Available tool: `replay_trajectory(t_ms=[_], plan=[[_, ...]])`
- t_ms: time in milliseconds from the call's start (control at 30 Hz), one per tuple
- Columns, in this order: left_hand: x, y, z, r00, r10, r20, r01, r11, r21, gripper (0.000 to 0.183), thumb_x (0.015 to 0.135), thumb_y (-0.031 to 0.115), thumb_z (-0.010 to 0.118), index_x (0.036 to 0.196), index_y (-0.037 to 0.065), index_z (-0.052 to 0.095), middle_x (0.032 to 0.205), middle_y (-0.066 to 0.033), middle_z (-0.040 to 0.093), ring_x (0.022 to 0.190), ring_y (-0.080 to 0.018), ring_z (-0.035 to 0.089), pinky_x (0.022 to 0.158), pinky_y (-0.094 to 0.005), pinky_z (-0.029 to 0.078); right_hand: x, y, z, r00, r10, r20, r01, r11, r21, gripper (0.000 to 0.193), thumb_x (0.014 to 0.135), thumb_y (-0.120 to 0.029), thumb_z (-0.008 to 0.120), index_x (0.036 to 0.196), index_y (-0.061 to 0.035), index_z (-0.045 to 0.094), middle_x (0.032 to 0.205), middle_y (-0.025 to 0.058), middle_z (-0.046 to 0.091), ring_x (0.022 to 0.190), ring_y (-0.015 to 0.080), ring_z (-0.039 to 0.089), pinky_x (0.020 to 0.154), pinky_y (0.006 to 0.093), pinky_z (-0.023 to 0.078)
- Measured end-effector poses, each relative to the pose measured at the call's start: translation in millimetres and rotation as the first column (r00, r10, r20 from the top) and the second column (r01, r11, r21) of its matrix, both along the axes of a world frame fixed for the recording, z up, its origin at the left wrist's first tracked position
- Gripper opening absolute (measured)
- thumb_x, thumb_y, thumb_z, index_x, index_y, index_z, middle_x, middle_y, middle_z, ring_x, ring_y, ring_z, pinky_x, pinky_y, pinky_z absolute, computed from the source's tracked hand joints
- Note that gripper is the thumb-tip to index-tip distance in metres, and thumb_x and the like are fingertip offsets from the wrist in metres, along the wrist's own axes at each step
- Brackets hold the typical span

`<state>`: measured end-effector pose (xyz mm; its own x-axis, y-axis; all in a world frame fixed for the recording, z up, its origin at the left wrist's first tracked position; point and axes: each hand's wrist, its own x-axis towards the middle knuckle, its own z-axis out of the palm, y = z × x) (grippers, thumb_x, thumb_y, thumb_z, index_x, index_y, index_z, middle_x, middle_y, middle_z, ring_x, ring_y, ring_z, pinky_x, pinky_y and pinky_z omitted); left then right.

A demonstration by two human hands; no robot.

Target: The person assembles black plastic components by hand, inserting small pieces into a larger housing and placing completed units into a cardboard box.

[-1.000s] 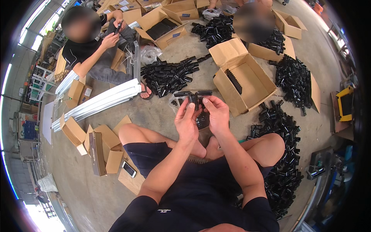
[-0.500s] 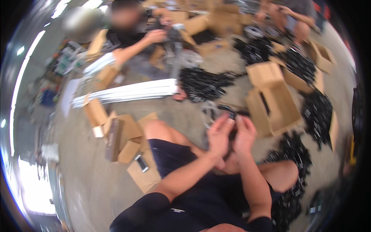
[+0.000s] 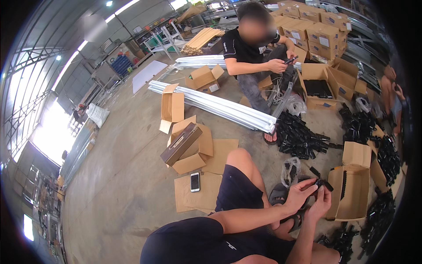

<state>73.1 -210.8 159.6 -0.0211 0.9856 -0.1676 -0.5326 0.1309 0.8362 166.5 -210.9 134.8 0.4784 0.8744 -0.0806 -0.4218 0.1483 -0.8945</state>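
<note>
Blk fitting (image 3: 325, 185) partly hid, co-worker's face (image 3: 260, 31) blurred

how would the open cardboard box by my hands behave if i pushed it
The open box would probably slide rather than tip, sitting low and broad. Its thin cardboard flap may flop, being hinged along one edge. The black row inside could shift, as no fastening shows.

Between your left hand (image 3: 301, 194) and right hand (image 3: 321, 204): black fitting (image 3: 326, 185), smooth, semi-glossy, plastic-looking. Just beyond left hand: clear bag (image 3: 287, 172), thin, crinkled, shiny plastic. Right of your right hand: open carton (image 3: 360, 189), matt brown cardboard. Farther beyond hands: black pile (image 3: 299, 136), plastic-looking, glossy glints. Well left of your left hand: silver bars (image 3: 220, 109), bright, smooth, metallic; phone (image 3: 195, 182), glossy front; cardboard sheet (image 3: 186, 201), matt. Nearer left hand: your shorts (image 3: 239, 189), matt dark cloth. Floor (image 3: 118, 185) around, dull concrete.
</note>
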Motion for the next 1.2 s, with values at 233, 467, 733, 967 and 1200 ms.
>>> replay_trajectory(t_ms=[233, 467, 733, 967, 1200], plan=[[-0.4, 1.4, -1.3, 0.998, -0.018, -0.060, 0.020, 0.999, 0.027, 0.042, 0.097, 0.010, 0.071, 0.136, -0.003, 0.062, 0.118, -0.0082, 0.071, 0.101, -0.0089, 0.064, 0.088, -0.0228, 0.053, 3.9, -0.2, -3.3, 0.999, 0.030, -0.043, -0.030, 1.000, 0.002, 0.011, 0.101, -0.012, 0.065, 0.104, -0.0014, 0.066, 0.099, 0.0048, 0.069, 0.084, 0.0105, 0.065, 0.073, 0.0260, 0.055], [-2.4, -0.9, -3.1, 0.999, -0.022, -0.045, 0.023, 1.000, 0.017, 0.042, 0.097, 0.009, 0.070, 0.136, -0.003, 0.062, 0.119, -0.0088, 0.072, 0.101, -0.0093, 0.064, 0.089, -0.0234, 0.053, 6.7, 0.4, -0.4, 0.995, 0.081, -0.051, -0.083, 0.996, -0.037, 0.014, 0.102, -0.015, 0.066, 0.103, -0.0007, 0.065, 0.099, 0.0050, 0.069, 0.086, 0.0119, 0.064, 0.074, 0.0268, 0.054], [2.0, 0.0, -5.3, 0.997, -0.001, -0.071, 0.004, 0.999, 0.051, 0.040, 0.097, 0.008, 0.070, 0.136, -0.003, 0.062, 0.119, -0.0081, 0.072, 0.100, -0.0091, 0.064, 0.088, -0.0230, 0.053, -1.1, -6.0, 11.3, 0.998, 0.026, -0.063, -0.028, 0.999, -0.041, 0.015, 0.102, -0.017, 0.065, 0.104, -0.0018, 0.065, 0.101, 0.0043, 0.068, 0.089, 0.0116, 0.064, 0.075, 0.0271, 0.053], [1.9, 0.9, -4.9, 0.999, -0.001, -0.043, 0.003, 0.999, 0.043, 0.039, 0.098, 0.007, 0.069, 0.135, -0.003, 0.063, 0.119, -0.0088, 0.072, 0.101, -0.0092, 0.065, 0.089, -0.0232, 0.053, 1.2, -5.7, 8.8, 0.997, 0.055, -0.051, -0.056, 0.998, -0.022, 0.013, 0.103, -0.015, 0.064, 0.103, -0.0021, 0.064, 0.100, 0.0039, 0.068, 0.087, 0.0109, 0.063, 0.075, 0.0270, 0.053], [2.8, -0.3, -7.3, 0.997, 0.017, -0.072, -0.012, 0.998, 0.061, 0.038, 0.098, 0.006, 0.068, 0.135, -0.002, 0.063, 0.119, -0.0085, 0.072, 0.101, -0.0092, 0.065, 0.088, -0.0230, 0.053, -2.1, -5.6, -1.7, 0.995, 0.048, -0.090, -0.046, 0.999, 0.021, 0.012, 0.103, -0.016, 0.063, 0.107, -0.0046, 0.062, 0.102, 0.0023, 0.067, 0.089, 0.0103, 0.064, 0.077, 0.0263, 0.053]])
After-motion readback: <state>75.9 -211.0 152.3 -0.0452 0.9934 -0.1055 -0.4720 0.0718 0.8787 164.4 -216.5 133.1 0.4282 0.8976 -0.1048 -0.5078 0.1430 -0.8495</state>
